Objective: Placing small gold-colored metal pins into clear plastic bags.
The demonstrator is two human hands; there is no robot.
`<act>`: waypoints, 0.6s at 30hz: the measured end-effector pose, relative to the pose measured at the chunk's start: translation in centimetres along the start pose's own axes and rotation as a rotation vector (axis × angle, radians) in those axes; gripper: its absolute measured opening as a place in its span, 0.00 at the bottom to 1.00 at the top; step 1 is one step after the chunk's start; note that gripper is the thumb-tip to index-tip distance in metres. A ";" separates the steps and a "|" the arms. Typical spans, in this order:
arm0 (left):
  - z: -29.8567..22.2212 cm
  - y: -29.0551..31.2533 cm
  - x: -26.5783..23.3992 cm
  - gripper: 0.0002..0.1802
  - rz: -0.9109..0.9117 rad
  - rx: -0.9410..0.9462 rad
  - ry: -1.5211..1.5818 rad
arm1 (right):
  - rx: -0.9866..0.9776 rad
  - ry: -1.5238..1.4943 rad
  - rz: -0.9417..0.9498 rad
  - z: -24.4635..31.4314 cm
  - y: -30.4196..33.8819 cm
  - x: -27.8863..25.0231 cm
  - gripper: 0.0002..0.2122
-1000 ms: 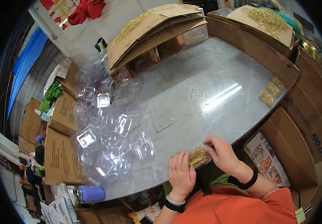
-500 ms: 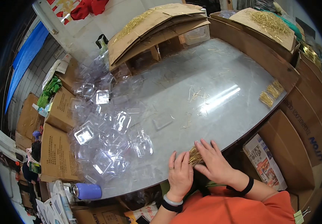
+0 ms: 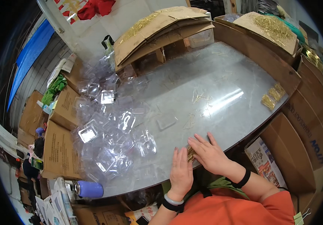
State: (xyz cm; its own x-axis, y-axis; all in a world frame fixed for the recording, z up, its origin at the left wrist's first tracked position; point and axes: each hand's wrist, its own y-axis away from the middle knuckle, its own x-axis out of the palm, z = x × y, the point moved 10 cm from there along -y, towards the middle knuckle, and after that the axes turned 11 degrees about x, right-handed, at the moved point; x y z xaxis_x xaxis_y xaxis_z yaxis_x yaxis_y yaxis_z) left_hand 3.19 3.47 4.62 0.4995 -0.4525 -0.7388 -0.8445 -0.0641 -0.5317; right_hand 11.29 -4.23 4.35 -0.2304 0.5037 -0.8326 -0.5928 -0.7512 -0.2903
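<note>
Bundle [image 3: 190, 153]: lying at the near edge of the surface [image 3: 229, 127], about 6 o'clock from its middle, its gold wires showing only as a strip between the hands.
Left hand [image 3: 181, 174]: resting at the bundle's 7 o'clock side, fingers straight, close together and unclenched, apparently making a wall that is keeping wires from sliding out.
Right hand [image 3: 210, 156]: covering the bundle from 3 o'clock, fingers reaching flat and slightly parted, not curling into a grip; seemingly steadying the wires against the left hand, though how firmly I cannot tell.
Loose wires [image 3: 199, 98]: lying scattered at 12 o'clock from the bundle, probably being left clear of the hands.
Cases [image 3: 109, 138]: heaping up, clear plastic, at 10 o'clock, likely sitting within the left hand's reach.
Small bundles [image 3: 273, 96]: lining the rim at 2 o'clock, seemingly being kept apart from the loose wires.
Flask [image 3: 90, 189]: sitting at 8 o'clock, near the edge.
Change: a second ago the right hand was bending its fingers at the bundle's 3 o'clock end; now it is stretching over it, hiding more wires. The left hand is keeping its side; cases and small bundles are staying put.
</note>
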 end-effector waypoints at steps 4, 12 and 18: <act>0.3 0.1 -0.5 0.33 -0.019 -0.002 0.033 | 0.082 -0.112 0.036 -0.6 -0.7 -0.3 0.30; 1.0 1.0 -0.3 0.50 0.055 0.012 0.157 | -0.038 0.025 0.112 1.1 0.2 -0.1 0.40; 2.2 1.3 -0.5 0.61 0.089 -0.057 0.602 | -0.086 0.099 0.055 2.7 0.2 -0.1 0.43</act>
State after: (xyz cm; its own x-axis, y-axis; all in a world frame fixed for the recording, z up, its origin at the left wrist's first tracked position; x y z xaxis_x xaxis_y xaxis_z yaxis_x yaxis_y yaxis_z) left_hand 2.27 5.57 3.35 0.2441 -0.8804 -0.4067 -0.8952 -0.0432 -0.4436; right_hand 9.14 -3.28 5.67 -0.1807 0.4192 -0.8898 -0.5118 -0.8126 -0.2789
